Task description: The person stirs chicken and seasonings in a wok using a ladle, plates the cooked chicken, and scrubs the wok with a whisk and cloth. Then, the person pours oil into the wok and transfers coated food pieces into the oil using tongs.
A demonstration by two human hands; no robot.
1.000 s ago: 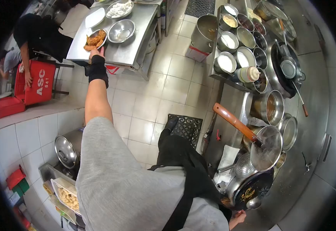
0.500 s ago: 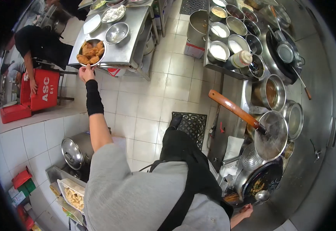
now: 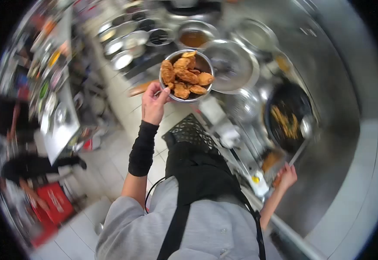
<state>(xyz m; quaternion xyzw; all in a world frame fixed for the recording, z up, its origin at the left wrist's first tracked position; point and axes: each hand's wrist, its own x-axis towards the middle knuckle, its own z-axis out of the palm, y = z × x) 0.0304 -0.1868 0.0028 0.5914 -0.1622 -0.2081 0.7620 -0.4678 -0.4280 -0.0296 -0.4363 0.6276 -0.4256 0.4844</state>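
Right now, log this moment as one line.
left hand: holds bowl of fried pieces | right hand: on ladle handle | wok: food inside

Fried-chicken bowl (image 3: 187, 76) in left hand (image 3: 153, 104)

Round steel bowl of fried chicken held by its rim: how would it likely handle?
The round steel bowl probably tips easily, since the left hand grips only one edge. The heaped golden fried chicken pieces look loose, so they may slide. Likely rigid, moderately heavy.
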